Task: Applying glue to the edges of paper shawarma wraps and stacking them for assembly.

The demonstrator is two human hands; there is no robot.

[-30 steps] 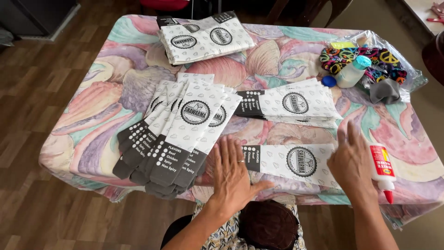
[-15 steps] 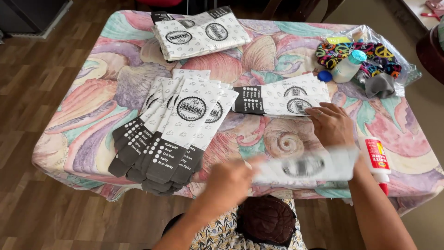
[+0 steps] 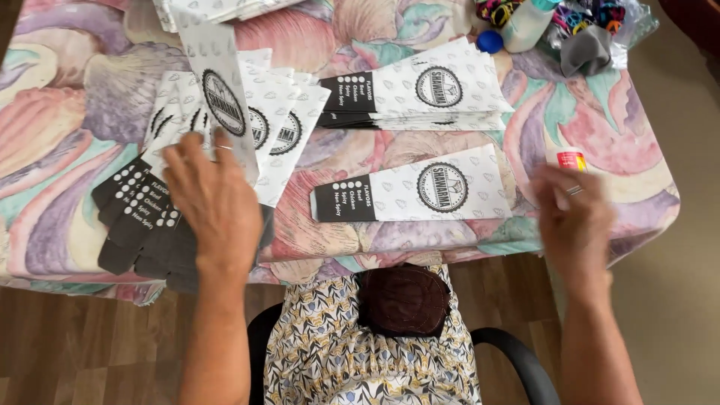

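Observation:
My left hand (image 3: 214, 202) lies on the fanned pile of black-and-white paper sleeves (image 3: 150, 202) at the table's left. Its fingers rest on one sleeve (image 3: 221, 97) that sticks up across the pile. My right hand (image 3: 574, 217) hovers, blurred, at the table's right edge, fingers apart, over a glue stick whose red cap (image 3: 571, 159) peeks out above it. A single sleeve (image 3: 420, 191) lies flat in front of me between the hands. Behind it sits a neat stack of the same sleeves (image 3: 427, 94).
The table wears a pastel swirl cloth (image 3: 60, 135). Another stack of sleeves (image 3: 217, 7) is at the far edge. A clutter of coloured bands, a white bottle (image 3: 525, 22), a blue cap (image 3: 489, 41) and grey cloth (image 3: 585, 52) fills the far right corner. Wooden floor surrounds my chair.
My left hand carried a sleeve from in front of me over to the fanned pile. My right hand moved right to the glue stick. The view has dropped closer.

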